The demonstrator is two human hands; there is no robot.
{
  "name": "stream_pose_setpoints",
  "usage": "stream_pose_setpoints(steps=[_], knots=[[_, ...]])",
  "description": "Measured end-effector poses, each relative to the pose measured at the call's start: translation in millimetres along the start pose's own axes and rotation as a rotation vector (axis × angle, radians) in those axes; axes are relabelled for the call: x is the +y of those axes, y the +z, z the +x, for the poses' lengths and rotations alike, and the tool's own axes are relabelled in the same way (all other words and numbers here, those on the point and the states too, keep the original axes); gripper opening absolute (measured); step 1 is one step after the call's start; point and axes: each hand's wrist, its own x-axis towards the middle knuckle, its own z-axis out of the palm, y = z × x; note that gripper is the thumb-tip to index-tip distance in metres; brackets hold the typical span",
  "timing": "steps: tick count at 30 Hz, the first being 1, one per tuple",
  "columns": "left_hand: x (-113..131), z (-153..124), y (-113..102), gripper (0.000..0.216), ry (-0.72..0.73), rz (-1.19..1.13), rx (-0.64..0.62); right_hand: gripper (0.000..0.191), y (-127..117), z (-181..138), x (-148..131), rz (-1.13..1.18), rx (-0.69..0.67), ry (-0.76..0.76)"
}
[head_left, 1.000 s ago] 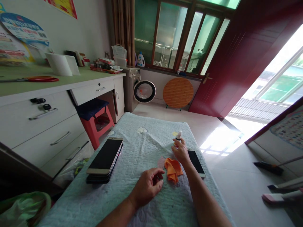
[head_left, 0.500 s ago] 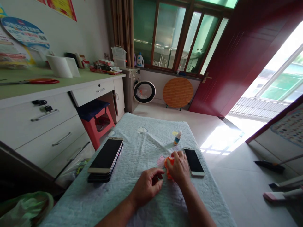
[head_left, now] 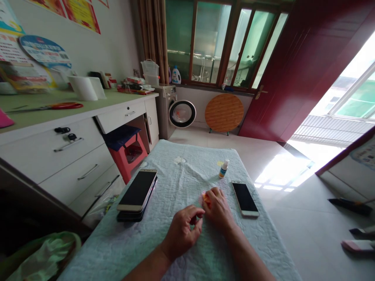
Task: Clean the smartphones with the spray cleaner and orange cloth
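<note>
Orange cloth (head_left: 206, 198), one — bottle (head_left: 223, 169), one — hands (head_left: 184, 230) (head_left: 217, 208), two

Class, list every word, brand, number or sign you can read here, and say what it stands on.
No text reads clearly.
Blue oval sign: printing too blurred to read.
Red and yellow poster: print too blurred.
Small bottle: label too small.
White bottle by the window: label too small.
Lone phone, top stacked phone: no readable lettering.

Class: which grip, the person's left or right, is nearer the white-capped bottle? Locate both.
Right. The right grip, over the orange cloth, lies short of the bottle, slightly left; the left grip is farther left and closer to the person.
</note>
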Motion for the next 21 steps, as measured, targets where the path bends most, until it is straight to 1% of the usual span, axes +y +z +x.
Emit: stream_pose_setpoints(steps=[2,4,5,6,9,13,15,17,19,21], knots=[[0,-1,0,0.021,0.019,0.014,0.015,0.005,1,0,0,0.103,-0.007,-0.069],[1,-2,-1,0.021,0.031,0.02,0.031,0.02,0,0,1,0.158,-0.008,-0.104],[1,-2,-2,0.02,0.035,0.023,0.041,0.024,-2,0,2,0.159,-0.002,-0.103],[1,-2,-3,0.02,0.037,0.029,0.055,0.024,-4,0,3,0.145,0.006,-0.091],[1,0,-6,0.018,0.041,0.065,0.111,0.013,-11,1,6,0.071,-0.001,-0.04],[1,2,-15,0.019,0.075,0.194,0.22,0.013,-13,1,5,0.009,-0.108,-0.043],[1,4,-25,0.02,0.094,0.318,0.269,0.013,-12,1,4,0.0,-0.133,-0.049],[0,6,-41,0.023,0.1,0.487,0.307,0.015,-11,1,5,0.004,-0.136,-0.056],[-3,8,-62,0.028,0.036,0.693,0.333,0.018,-11,1,6,0.007,-0.141,-0.064],[-9,8,-86,0.036,-0.087,0.918,0.363,0.02,-12,1,6,0.004,-0.15,-0.065]])
